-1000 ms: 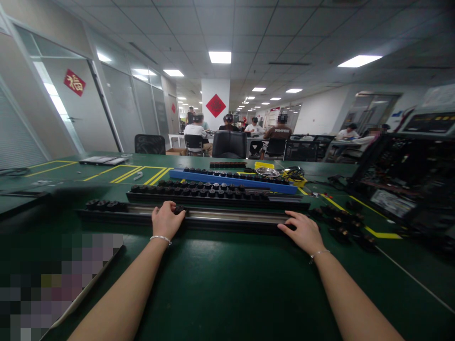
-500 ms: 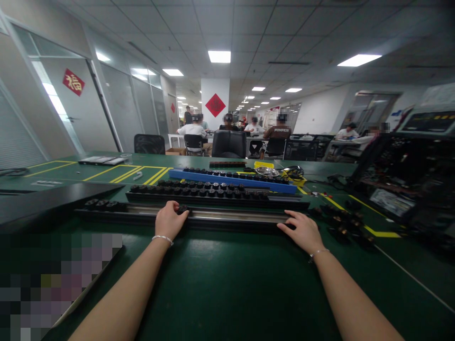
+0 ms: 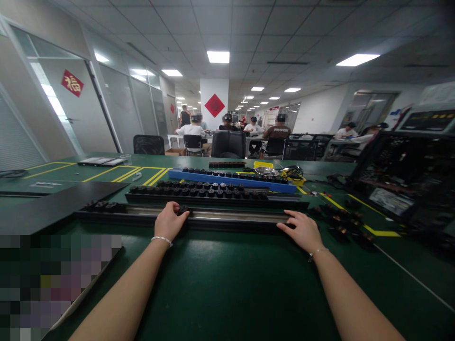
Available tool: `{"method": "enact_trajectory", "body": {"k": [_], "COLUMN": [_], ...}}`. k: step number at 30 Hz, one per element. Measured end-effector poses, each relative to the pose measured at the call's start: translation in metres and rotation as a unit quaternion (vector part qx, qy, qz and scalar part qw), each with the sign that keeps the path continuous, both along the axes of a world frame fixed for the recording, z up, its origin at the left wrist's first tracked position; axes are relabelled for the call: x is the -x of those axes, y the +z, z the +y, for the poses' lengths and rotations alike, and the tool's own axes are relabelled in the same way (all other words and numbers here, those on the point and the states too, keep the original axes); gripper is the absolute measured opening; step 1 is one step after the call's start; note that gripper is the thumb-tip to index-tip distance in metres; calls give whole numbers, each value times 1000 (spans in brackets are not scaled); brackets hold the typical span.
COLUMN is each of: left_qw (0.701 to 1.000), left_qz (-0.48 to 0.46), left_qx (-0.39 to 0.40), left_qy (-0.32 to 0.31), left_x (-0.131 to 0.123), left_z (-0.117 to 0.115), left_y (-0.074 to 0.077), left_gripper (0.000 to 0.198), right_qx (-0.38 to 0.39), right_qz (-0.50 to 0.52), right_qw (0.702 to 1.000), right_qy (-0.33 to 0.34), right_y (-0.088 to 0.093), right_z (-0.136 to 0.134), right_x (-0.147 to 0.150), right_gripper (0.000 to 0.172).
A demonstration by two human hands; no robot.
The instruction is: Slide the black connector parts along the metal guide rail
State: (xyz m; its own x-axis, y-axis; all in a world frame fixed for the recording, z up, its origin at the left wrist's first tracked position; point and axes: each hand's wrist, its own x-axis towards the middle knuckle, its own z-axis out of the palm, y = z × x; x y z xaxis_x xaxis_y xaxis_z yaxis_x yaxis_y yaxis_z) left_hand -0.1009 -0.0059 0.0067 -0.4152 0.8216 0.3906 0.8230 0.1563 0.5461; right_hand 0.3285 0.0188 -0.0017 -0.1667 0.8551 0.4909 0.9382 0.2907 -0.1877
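Fingers of the left hand (image 3: 169,222) bend narrowly around one black knob (image 3: 184,209) in a long track (image 3: 234,216); those of the right hand (image 3: 302,230) stand apart from the thumb at the track's right end, and whether they grip it I cannot tell. Two bracelets (image 3: 162,240), one per wrist, sit just nearer than the fingers. Left of the left fingers, three more knobs (image 3: 102,206) stand in the same track. Right of the right fingers lie loose black parts (image 3: 343,224), too dark to count. Just beyond the fingers is one black tray (image 3: 213,199) with two rows of knobs (image 3: 202,192); farther off, one blue tray (image 3: 284,188), one metal dish (image 3: 266,171), one yellow box (image 3: 263,165).
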Motion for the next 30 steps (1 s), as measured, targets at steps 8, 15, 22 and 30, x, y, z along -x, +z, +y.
{"method": "enact_trajectory", "body": {"k": [8,15,22,30], "left_qw": [1000,999,999,997], "left_qz": [5,-8,-12,-26], "left_qx": [-16,-12,6,14], "left_qy": [-16,-28,-44,-66], "left_x": [0,-2,-2,-10], "left_z": [1,2,1,1], "left_y": [-4,-3,-1,0], "left_gripper": [34,35,35,32], "right_qx": [-1,10,7,0], "right_qz": [4,1,5,7], "right_qw": [1000,1000,1000,1000], "right_qy": [-10,-18,-10,-6], "right_y": [1,2,1,1], "right_z": [-1,-1,0,-1], "right_x": [-2,-5,-7,-7], "right_gripper": [47,48,47,47]}}
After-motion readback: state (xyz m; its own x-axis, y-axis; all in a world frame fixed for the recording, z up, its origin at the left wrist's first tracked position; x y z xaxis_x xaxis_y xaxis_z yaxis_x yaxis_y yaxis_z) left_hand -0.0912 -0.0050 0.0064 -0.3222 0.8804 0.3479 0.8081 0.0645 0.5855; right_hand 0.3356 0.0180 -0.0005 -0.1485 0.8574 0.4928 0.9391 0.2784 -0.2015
